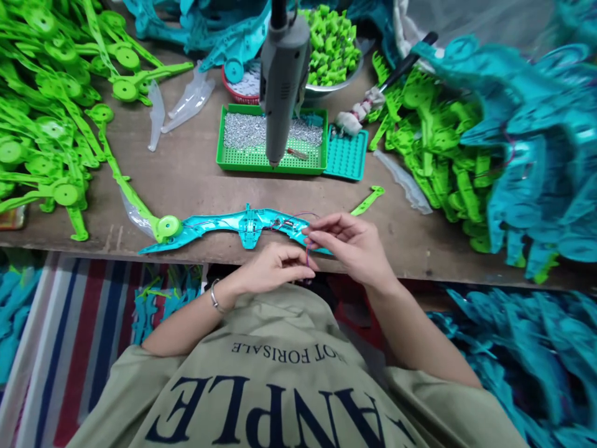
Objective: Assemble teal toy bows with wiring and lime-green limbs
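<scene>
A long turquoise plastic shell (214, 226) lies across the front of the table, with thin wires along its inside. A green part with a round disc (168, 228) rests on its left end. My left hand (278, 267) is just in front of the shell, its fingers closed on a thin purple wire (308, 254). My right hand (349, 247) is over the shell's right part, thumb and index finger pinched on the same wire.
A grey electric screwdriver (283, 87) hangs above a green basket (273, 168) of small screws. Green parts (41, 112) pile up at left, turquoise shells (545, 143) at right. A loose green piece (368, 200) lies behind my right hand.
</scene>
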{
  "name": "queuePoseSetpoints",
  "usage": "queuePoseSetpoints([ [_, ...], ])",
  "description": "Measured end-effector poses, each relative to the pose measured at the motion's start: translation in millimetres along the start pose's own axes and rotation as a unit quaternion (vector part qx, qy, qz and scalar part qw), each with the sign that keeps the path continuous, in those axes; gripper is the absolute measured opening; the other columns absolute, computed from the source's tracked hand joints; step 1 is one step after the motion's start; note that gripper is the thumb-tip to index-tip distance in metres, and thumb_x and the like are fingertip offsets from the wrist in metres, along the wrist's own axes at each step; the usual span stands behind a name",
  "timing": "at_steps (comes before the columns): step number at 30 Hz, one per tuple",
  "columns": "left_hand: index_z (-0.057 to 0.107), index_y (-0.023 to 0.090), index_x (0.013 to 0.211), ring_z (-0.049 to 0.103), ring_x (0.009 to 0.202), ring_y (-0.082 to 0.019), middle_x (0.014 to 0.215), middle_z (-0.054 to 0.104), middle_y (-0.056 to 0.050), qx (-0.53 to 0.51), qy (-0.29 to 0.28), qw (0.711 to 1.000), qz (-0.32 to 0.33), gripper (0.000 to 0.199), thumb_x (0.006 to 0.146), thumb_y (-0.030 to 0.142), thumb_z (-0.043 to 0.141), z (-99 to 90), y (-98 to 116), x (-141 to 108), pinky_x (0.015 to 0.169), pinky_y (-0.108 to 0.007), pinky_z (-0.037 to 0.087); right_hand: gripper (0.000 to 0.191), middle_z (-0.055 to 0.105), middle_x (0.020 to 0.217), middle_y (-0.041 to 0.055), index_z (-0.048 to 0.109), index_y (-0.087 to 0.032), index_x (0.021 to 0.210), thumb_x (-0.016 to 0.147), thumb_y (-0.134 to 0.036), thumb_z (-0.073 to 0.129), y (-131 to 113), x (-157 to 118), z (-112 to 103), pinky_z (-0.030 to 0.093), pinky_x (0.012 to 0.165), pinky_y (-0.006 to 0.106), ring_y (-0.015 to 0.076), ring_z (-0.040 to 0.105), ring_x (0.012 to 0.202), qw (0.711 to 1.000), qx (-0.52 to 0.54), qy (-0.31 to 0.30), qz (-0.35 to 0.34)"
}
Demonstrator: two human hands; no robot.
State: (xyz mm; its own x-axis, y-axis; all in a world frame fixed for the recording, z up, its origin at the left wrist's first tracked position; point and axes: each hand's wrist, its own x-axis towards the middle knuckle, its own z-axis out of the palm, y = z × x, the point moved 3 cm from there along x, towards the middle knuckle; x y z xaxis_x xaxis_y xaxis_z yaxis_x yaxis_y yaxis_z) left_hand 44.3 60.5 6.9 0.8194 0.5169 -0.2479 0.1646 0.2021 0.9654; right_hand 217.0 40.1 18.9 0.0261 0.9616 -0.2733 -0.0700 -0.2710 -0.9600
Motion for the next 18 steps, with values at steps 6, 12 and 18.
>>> queuePoseSetpoints([
  [6,0.075,0.014,0.088,0.063,0.063,-0.01,0.075,0.073,-0.002,-0.137,0.147,0.98,-0.011,0.033,0.079,0.045,0.083,-11.1,13.9,26.5,0.064,-0.024,0.054,0.029,0.078,0.091,0.0038,0.066,-0.023,0.097,0.086,-0.047,0.076,-4.1,-8.0,-25.7,0.059,0.074,0.03,0.0169,0.072,0.081,0.993,-0.121,-0.012,-0.001],
  [12,0.076,0.014,0.09,0.064,0.062,-0.01,0.077,0.074,-0.003,-0.154,0.203,0.967,0.019,0.038,0.075,0.047,0.087,-14.9,24.4,47.5,0.062,-0.024,0.056,0.018,0.073,0.071,-0.0007,0.077,-0.02,0.103,0.087,-0.026,0.07,-6.5,-25.7,-14.5,0.053,0.061,0.026,0.0144,0.065,0.061,0.961,-0.259,-0.099,0.003],
  [18,0.074,0.014,0.111,0.074,0.086,-0.018,0.1,0.078,-0.009,-0.149,0.212,0.964,0.058,0.042,0.086,0.048,0.076,-9.7,18.8,64.3,0.083,-0.034,0.062,0.011,0.082,0.089,0.0038,0.078,-0.023,0.091,0.084,-0.021,0.07,-15.7,-15.7,-34.1,0.057,0.073,0.03,0.0179,0.073,0.073,0.946,-0.315,0.001,-0.076],
])
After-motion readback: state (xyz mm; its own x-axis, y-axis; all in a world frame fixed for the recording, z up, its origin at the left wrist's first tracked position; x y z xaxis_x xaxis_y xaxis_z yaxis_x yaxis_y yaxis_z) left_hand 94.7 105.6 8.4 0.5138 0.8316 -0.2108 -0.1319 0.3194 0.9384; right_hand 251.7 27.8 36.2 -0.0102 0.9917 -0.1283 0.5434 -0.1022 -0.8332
